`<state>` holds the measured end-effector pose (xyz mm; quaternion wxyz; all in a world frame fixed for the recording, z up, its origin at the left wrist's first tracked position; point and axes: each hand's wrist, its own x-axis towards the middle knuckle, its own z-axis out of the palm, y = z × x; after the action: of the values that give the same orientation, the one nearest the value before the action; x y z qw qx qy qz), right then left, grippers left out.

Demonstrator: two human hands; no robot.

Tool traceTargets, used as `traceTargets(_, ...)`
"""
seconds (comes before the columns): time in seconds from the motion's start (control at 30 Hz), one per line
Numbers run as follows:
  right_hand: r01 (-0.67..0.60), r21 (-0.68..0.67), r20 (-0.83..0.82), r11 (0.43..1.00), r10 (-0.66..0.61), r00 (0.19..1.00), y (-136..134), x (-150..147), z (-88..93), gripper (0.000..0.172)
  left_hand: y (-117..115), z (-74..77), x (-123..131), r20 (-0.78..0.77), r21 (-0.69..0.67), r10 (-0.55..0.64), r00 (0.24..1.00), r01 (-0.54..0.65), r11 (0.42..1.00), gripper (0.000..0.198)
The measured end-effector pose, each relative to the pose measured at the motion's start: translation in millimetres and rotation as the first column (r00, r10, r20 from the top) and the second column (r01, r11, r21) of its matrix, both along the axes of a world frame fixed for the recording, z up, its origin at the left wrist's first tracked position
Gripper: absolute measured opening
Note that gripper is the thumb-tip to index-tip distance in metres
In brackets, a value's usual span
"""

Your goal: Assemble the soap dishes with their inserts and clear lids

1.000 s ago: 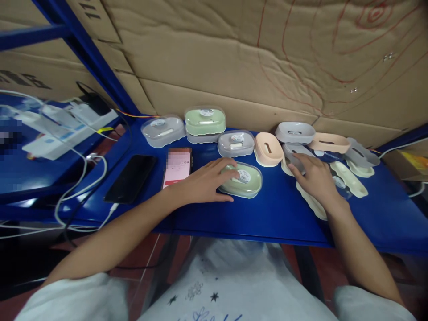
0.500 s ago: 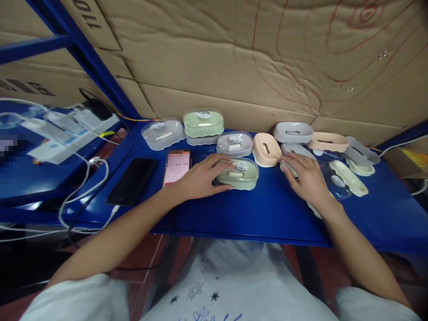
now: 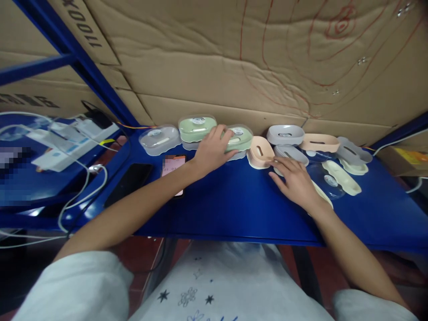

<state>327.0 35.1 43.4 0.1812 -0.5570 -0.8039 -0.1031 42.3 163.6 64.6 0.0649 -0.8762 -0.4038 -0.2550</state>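
Note:
My left hand is closed around the left side of a green soap box with a clear lid and a round label. That box sits on top of a grey soap box, mostly hidden beneath it. Fingers stretched and apart, my right hand hovers or rests low by a peach soap box part with a slot; its fingertips reach that part's right edge, and contact is unclear. Just behind these fingers lies a grey soap box part.
Left of my hand stand a green lidded box on a grey one and a grey lidded box. At right lie a grey tray, a peach tray, a cream insert and clear lids. Phones and cables are at left.
My left hand has carried the green lidded box up and back onto the grey lidded box. The right hand has shifted slightly left, towards the peach part. The view has tilted a little.

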Motion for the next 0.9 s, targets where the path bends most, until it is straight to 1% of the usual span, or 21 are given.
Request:
traceTargets(0.07, -0.004, -0.006, 0.009, 1.0, 0.004, 1.0, -1, 2, 5.3, 0.039, 6, 3.2, 14, -0.066, 0.004, 0.087, 0.994, -0.087, 0.996, 0.053)
traceTargets(0.13, 0.014, -0.017, 0.017, 1.0, -0.013, 1.0, -5, 9, 14.4, 0.038, 7, 4.9, 22, -0.084, 0.015, 0.13, 0.988, -0.129, 0.992, 0.058)
traceTargets(0.2, 0.074, -0.024, 0.04, 0.997, -0.073, 0.997, -16, 21, 23.6, 0.039, 3, 5.5, 23, -0.067, 0.033, 0.126, 0.99, -0.124, 0.992, 0.06)
traceTargets(0.27, 0.191, -0.008, 0.107, 0.982, -0.189, 0.976, -35, 33, 27.1, 0.043, -4, 5.5, 16, -0.028, 0.056, 0.086, 0.996, -0.084, 0.995, 0.059)
traceTargets(0.33, 0.319, 0.031, 0.199, 0.947, -0.319, 0.927, -58, 41, 21.4, 0.048, -14, 4.8, 4, 0.005, 0.064, 0.003, 1.0, -0.003, 0.998, 0.055)
traceTargets(0.4, 0.375, 0.057, 0.264, 0.925, -0.377, 0.888, -83, 40, 8.6, 0.048, -26, 2.8, -9, 0.007, 0.036, -0.127, 0.992, 0.127, 0.991, 0.048)
traceTargets(0.43, 0.37, 0.056, 0.277, 0.927, -0.37, 0.887, -94, 36, 1.7, 0.046, -32, 0.9, -15, -0.012, 0.008, -0.214, 0.977, 0.214, 0.977, 0.045)
traceTargets(0.47, 0.345, 0.047, 0.278, 0.938, -0.344, 0.897, -104, 29, -4.4, 0.042, -38, -1.5, -20, -0.04, -0.03, -0.311, 0.95, 0.31, 0.95, 0.042)
traceTargets(0.53, 0.256, 0.012, 0.262, 0.967, -0.25, 0.932, -115, 10, -10.6, 0.034, -49, -8.1, -28, -0.096, -0.131, -0.489, 0.867, 0.476, 0.87, 0.042)
traceTargets(0.57, 0.199, -0.015, 0.25, 0.98, -0.189, 0.95, -116, -1, -9.9, 0.033, -54, -11.8, -30, -0.109, -0.182, -0.55, 0.828, 0.527, 0.83, 0.044)
traceTargets(0.63, 0.036, -0.106, 0.207, 0.994, -0.014, 0.978, -108, -20, -1.3, 0.033, -60, -18.9, -31, -0.106, -0.264, -0.627, 0.771, 0.586, 0.766, 0.054)
traceTargets(0.67, -0.069, -0.17, 0.163, 0.983, 0.097, 0.982, -98, -27, 5.2, 0.033, -62, -21.7, -31, -0.095, -0.292, -0.653, 0.752, 0.606, 0.74, 0.059)
traceTargets(0.7, -0.174, -0.229, 0.099, 0.958, 0.201, 0.975, -86, -32, 12.2, 0.033, -64, -23.8, -30, -0.081, -0.314, -0.677, 0.731, 0.626, 0.713, 0.063)
traceTargets(0.73, -0.26, -0.263, 0.027, 0.929, 0.277, 0.96, -71, -34, 18.4, 0.033, -65, -25.1, -30, -0.067, -0.331, -0.698, 0.713, 0.644, 0.69, 0.063)
traceTargets(0.77, -0.31, -0.266, -0.03, 0.913, 0.313, 0.949, -54, -34, 23.0, 0.034, -65, -25.9, -30, -0.055, -0.338, -0.709, 0.703, 0.655, 0.676, 0.061)
traceTargets(0.8, -0.317, -0.241, -0.062, 0.918, 0.311, 0.948, -37, -32, 25.4, 0.035, -64, -26.2, -31, -0.05, -0.34, -0.71, 0.703, 0.656, 0.674, 0.058)
traceTargets(0.83, -0.278, -0.191, -0.062, 0.941, 0.271, 0.96, -19, -29, 24.9, 0.037, -64, -26.2, -33, -0.052, -0.335, -0.701, 0.712, 0.648, 0.684, 0.053)
traceTargets(0.9, -0.166, -0.084, -0.014, 0.983, 0.165, 0.986, 13, -20, 16.5, 0.044, -61, -26.4, -36, -0.072, -0.313, -0.662, 0.746, 0.613, 0.725, 0.048)
